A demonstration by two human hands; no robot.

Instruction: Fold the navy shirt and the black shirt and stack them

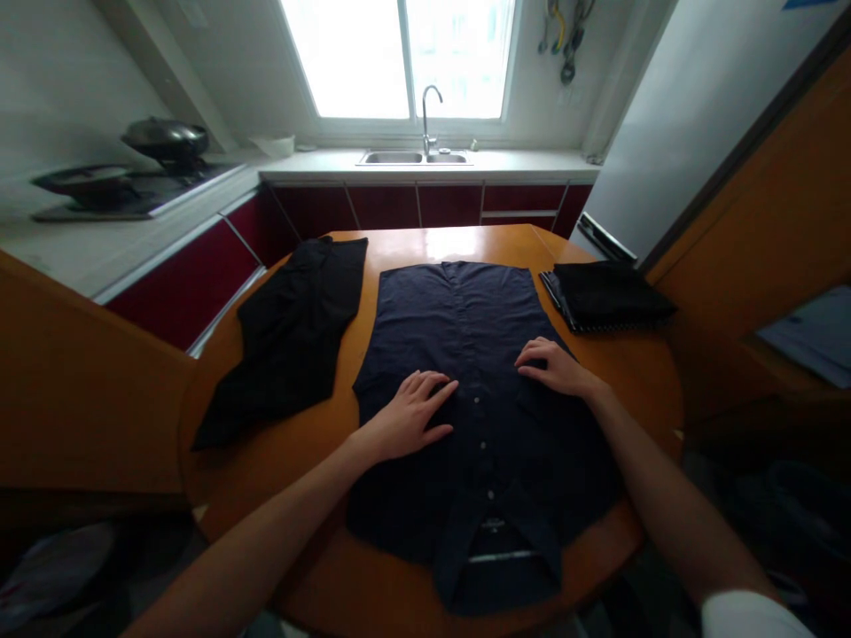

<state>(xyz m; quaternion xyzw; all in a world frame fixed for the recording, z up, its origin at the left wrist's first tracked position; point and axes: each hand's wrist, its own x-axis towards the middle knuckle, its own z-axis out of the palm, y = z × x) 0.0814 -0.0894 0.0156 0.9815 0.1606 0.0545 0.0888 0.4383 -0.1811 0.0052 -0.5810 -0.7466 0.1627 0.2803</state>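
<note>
A dark navy button-up shirt [425, 328] lies spread front side up on the round wooden table, its collar toward me and its hem toward the window. Small pale buttons run down its middle. My left hand [420, 415] rests on the shirt just left of the button line, fingers stretched and palm down. On the other side of the buttons, my right hand [551, 365] touches the cloth with its fingers loosely bent and apart. Neither hand has cloth gripped in it. The sleeves are not visible.
Black trousers or a similar dark garment [292, 328] lie on the table [625, 381] at the left. Folded black cloth [608, 297] is stacked at the right. Beyond are a sink [392, 158], a stove [146, 190] with pans, and a refrigerator [655, 115].
</note>
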